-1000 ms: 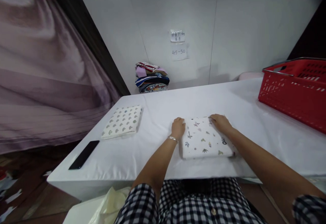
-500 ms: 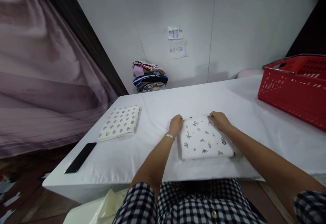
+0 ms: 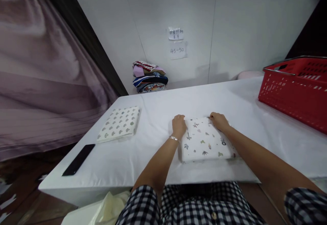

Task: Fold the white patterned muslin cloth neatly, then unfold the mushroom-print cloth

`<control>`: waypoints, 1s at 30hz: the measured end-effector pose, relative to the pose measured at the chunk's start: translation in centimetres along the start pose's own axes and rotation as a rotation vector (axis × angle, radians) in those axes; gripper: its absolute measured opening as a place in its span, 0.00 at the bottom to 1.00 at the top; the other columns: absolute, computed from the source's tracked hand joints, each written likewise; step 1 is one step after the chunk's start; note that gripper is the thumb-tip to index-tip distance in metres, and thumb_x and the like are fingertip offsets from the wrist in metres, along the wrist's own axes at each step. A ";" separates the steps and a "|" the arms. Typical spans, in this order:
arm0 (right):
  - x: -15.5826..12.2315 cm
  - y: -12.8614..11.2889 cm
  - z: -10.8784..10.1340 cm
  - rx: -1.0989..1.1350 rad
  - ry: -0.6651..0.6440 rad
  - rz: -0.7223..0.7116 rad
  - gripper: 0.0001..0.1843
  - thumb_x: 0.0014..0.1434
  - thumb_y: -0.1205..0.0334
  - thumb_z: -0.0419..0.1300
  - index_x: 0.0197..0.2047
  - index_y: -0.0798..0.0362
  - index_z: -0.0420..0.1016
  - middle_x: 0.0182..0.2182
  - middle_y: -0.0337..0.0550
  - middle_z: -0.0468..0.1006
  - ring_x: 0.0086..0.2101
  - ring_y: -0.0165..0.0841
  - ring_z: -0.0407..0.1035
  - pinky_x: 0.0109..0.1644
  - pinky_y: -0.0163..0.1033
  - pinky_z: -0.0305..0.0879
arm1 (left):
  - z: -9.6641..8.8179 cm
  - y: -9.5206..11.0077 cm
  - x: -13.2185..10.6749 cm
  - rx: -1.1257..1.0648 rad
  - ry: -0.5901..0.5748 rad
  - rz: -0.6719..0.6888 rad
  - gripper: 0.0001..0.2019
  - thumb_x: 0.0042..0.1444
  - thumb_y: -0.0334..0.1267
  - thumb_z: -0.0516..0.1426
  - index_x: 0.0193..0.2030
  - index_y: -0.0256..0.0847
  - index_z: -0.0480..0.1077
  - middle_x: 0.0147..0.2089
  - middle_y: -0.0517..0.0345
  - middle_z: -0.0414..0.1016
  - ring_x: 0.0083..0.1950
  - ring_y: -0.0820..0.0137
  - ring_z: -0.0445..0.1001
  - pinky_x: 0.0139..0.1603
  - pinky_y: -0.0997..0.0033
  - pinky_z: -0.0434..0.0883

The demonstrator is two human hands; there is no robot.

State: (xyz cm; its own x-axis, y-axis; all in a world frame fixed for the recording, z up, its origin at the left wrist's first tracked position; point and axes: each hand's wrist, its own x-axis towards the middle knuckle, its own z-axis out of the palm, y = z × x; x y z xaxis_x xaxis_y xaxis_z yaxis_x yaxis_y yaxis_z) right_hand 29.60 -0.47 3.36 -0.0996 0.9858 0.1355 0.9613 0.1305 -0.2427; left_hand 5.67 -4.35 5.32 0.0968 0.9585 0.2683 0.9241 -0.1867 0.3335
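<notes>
A white folded cloth [image 3: 204, 141] printed with small plants and leaves lies near the table's front edge, before me. At its far left corner is my left hand [image 3: 179, 126], fingers curled over the edge, a silver bracelet on the wrist. My right hand [image 3: 219, 121] pinches the far edge toward the right corner, and its forearm passes over the cloth's right side. The fingertips of both hands are partly hidden. Farther left, apart from my hands, a second folded cloth [image 3: 119, 124] with grey-green motifs lies flat.
A black phone-like slab [image 3: 78, 159] lies at the table's left front. A red basket [image 3: 293, 93] stands at the right on the white table [image 3: 158, 160]. Folded fabrics [image 3: 150, 76] are stacked by the wall at the back. Paper notes [image 3: 178, 49] hang above.
My left hand has shifted slightly right and now covers more of the cloth's left corner. My right hand stays at the far edge. The cloth has barely moved.
</notes>
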 end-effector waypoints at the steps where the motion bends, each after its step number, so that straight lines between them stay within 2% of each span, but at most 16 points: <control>1: 0.1 0.1 0.0 -0.002 0.002 0.005 0.11 0.60 0.64 0.48 0.35 0.52 0.72 0.35 0.46 0.77 0.36 0.36 0.69 0.41 0.38 0.57 | 0.2 0.5 -0.5 0.023 0.004 0.101 0.13 0.59 0.31 0.49 0.50 0.40 0.65 0.52 0.51 0.69 0.56 0.65 0.63 0.56 0.63 0.59; 3: 0.3 0.2 0.0 -0.004 0.003 0.010 0.12 0.60 0.63 0.48 0.36 0.52 0.72 0.35 0.47 0.77 0.37 0.37 0.70 0.42 0.39 0.58 | 0.7 1.2 -1.5 0.052 -0.048 0.261 0.14 0.60 0.37 0.49 0.52 0.41 0.64 0.56 0.51 0.67 0.59 0.64 0.60 0.61 0.59 0.55; 4: 0.4 0.2 -0.1 -0.004 0.003 0.012 0.12 0.60 0.62 0.48 0.36 0.52 0.73 0.35 0.47 0.78 0.37 0.37 0.70 0.43 0.40 0.58 | 1.1 1.3 -1.9 0.067 -0.089 0.296 0.16 0.61 0.41 0.48 0.54 0.41 0.63 0.59 0.51 0.65 0.61 0.63 0.58 0.63 0.57 0.53; 6: 0.3 -0.2 0.0 -0.005 0.012 0.004 0.13 0.60 0.62 0.48 0.39 0.53 0.73 0.37 0.49 0.78 0.40 0.39 0.69 0.47 0.43 0.58 | 1.8 1.3 -2.4 0.098 -0.150 0.284 0.20 0.62 0.46 0.46 0.57 0.40 0.61 0.64 0.50 0.58 0.65 0.62 0.53 0.65 0.54 0.50; 9: -1.1 -1.8 0.6 -0.006 0.045 -0.062 0.18 0.61 0.62 0.46 0.50 0.54 0.70 0.50 0.52 0.72 0.53 0.42 0.61 0.58 0.49 0.50 | 2.6 0.8 -2.5 0.132 -0.186 0.223 0.25 0.62 0.48 0.43 0.62 0.38 0.56 0.67 0.50 0.52 0.68 0.62 0.48 0.66 0.54 0.48; 12: -3.2 -3.7 1.5 0.026 -0.018 -0.272 0.25 0.61 0.54 0.46 0.61 0.51 0.60 0.60 0.48 0.62 0.61 0.39 0.50 0.62 0.48 0.43 | 3.0 0.5 -2.2 0.154 -0.185 0.222 0.26 0.63 0.48 0.42 0.63 0.37 0.55 0.68 0.50 0.51 0.69 0.63 0.47 0.67 0.55 0.47; 14: -4.1 -3.8 1.8 0.051 -0.119 -0.435 0.30 0.61 0.47 0.45 0.63 0.50 0.56 0.62 0.46 0.57 0.62 0.39 0.47 0.63 0.49 0.42 | 3.0 0.5 -2.2 0.163 -0.181 0.229 0.26 0.63 0.49 0.41 0.63 0.36 0.55 0.68 0.50 0.51 0.69 0.63 0.46 0.67 0.55 0.46; 15: -4.1 -3.4 1.8 0.047 -0.158 -0.468 0.31 0.61 0.45 0.44 0.64 0.50 0.55 0.63 0.46 0.55 0.63 0.39 0.46 0.64 0.50 0.41 | 3.1 0.5 -2.2 0.165 -0.177 0.230 0.27 0.63 0.49 0.41 0.63 0.36 0.55 0.68 0.50 0.50 0.69 0.63 0.46 0.67 0.55 0.46; 16: -3.9 -2.7 1.7 0.031 -0.177 -0.453 0.32 0.61 0.44 0.43 0.64 0.50 0.55 0.64 0.46 0.53 0.63 0.40 0.45 0.64 0.52 0.39 | 3.1 0.5 -2.2 0.165 -0.173 0.229 0.27 0.63 0.49 0.40 0.63 0.36 0.55 0.68 0.51 0.51 0.69 0.63 0.46 0.67 0.55 0.46; 18: -3.0 -0.7 1.3 -0.016 -0.166 -0.318 0.33 0.61 0.43 0.42 0.64 0.52 0.55 0.64 0.48 0.52 0.63 0.42 0.44 0.64 0.54 0.37 | 3.1 0.6 -2.3 0.160 -0.165 0.224 0.27 0.63 0.49 0.40 0.63 0.37 0.55 0.68 0.51 0.51 0.69 0.63 0.47 0.67 0.54 0.45; 20: -1.7 1.2 1.0 -0.012 -0.140 -0.184 0.33 0.60 0.43 0.43 0.63 0.52 0.56 0.64 0.48 0.53 0.63 0.42 0.44 0.64 0.55 0.37 | 3.0 0.6 -2.4 0.154 -0.162 0.221 0.26 0.63 0.49 0.40 0.63 0.37 0.55 0.68 0.51 0.51 0.69 0.64 0.47 0.67 0.54 0.45; 22: -0.6 2.5 1.0 0.056 -0.114 -0.109 0.32 0.59 0.43 0.46 0.62 0.50 0.59 0.63 0.46 0.56 0.62 0.42 0.47 0.64 0.55 0.38 | 2.9 0.7 -2.5 0.152 -0.162 0.218 0.26 0.63 0.48 0.41 0.63 0.37 0.55 0.68 0.50 0.52 0.68 0.63 0.47 0.67 0.54 0.45; 25: 0.1 3.5 1.1 0.147 -0.058 -0.043 0.30 0.57 0.44 0.50 0.59 0.48 0.63 0.61 0.44 0.61 0.61 0.41 0.52 0.64 0.51 0.44 | 2.8 0.6 -2.5 0.153 -0.163 0.216 0.26 0.63 0.48 0.41 0.63 0.38 0.55 0.68 0.50 0.52 0.68 0.63 0.47 0.67 0.53 0.46; 28: -0.2 4.6 0.6 0.171 0.041 0.078 0.27 0.62 0.49 0.44 0.58 0.53 0.64 0.59 0.47 0.63 0.58 0.39 0.56 0.60 0.46 0.52 | 2.9 0.5 -2.5 0.152 -0.165 0.217 0.26 0.63 0.48 0.40 0.63 0.38 0.55 0.68 0.51 0.51 0.69 0.64 0.46 0.67 0.53 0.45; 30: -0.9 5.6 -0.1 0.183 0.095 0.167 0.25 0.62 0.51 0.43 0.55 0.54 0.67 0.56 0.50 0.67 0.54 0.40 0.62 0.56 0.44 0.58 | 3.0 0.5 -2.5 0.150 -0.169 0.215 0.26 0.63 0.49 0.40 0.64 0.38 0.55 0.68 0.51 0.51 0.69 0.64 0.46 0.68 0.53 0.45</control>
State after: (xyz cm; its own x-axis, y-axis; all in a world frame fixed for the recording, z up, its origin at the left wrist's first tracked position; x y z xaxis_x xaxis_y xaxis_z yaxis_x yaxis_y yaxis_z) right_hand 35.07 -0.64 1.98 0.0897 0.9819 0.1668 0.8989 -0.0077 -0.4381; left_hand 6.99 -6.23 2.09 0.3444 0.9250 0.1604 0.9189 -0.3672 0.1445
